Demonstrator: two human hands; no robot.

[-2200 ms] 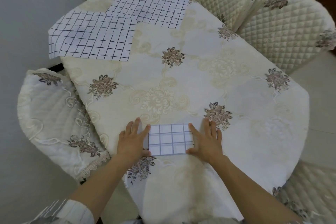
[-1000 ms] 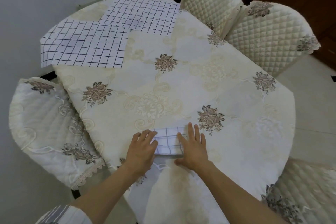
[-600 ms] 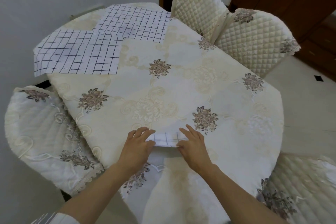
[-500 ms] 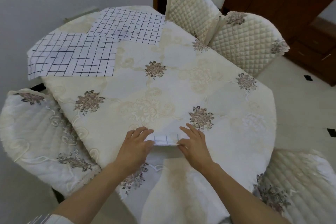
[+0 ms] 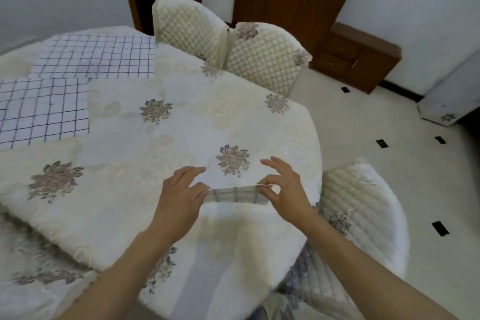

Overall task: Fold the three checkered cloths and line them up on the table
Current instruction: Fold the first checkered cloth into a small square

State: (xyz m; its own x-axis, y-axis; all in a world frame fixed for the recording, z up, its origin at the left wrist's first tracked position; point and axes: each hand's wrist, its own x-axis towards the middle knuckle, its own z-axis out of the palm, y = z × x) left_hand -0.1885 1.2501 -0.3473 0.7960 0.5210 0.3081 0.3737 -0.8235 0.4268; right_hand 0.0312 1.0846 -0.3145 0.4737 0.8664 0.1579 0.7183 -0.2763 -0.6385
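1. Location: the small folded white cloth with grey checks (image 5: pixel 235 195) is at the near edge of the round tabletop with its cream flowered cover (image 5: pixel 181 135). It is held between both hands and appears slightly raised off the surface.
2. Grip, right: the right hand (image 5: pixel 284 189) pinches the top right corner of the cloth between thumb and forefinger. Its other fingers are spread.
3. Grip, left: the left hand (image 5: pixel 181 196) holds the left end of the cloth with the thumb against it. Its fingers are loosely extended above the cloth, and it cannot be told whether they press the far face.
4. Handling: the folded cloth looks thin, light and limp.
   - Held at one end only, the layers would probably sag or fall open.
   - Take hold at both short ends, across all layers, and keep it taut.
5. Remaining pieces: two cloths lie flat and unfolded at the far left, touching each other.
   - The farther unfolded checkered cloth (image 5: pixel 98 57).
   - The nearer unfolded checkered cloth (image 5: pixel 44 109), which runs out of frame on the left.
6. Surroundings:
   - Two quilted cream chairs (image 5: pixel 187 28) stand at the far side.
   - A covered chair (image 5: pixel 363 215) stands near right.
   - A brown wooden cabinet (image 5: pixel 358 57) stands against the far wall.
7. Obstruction: the soft cover may wrinkle under a sliding cloth, so lift and place the cloth.
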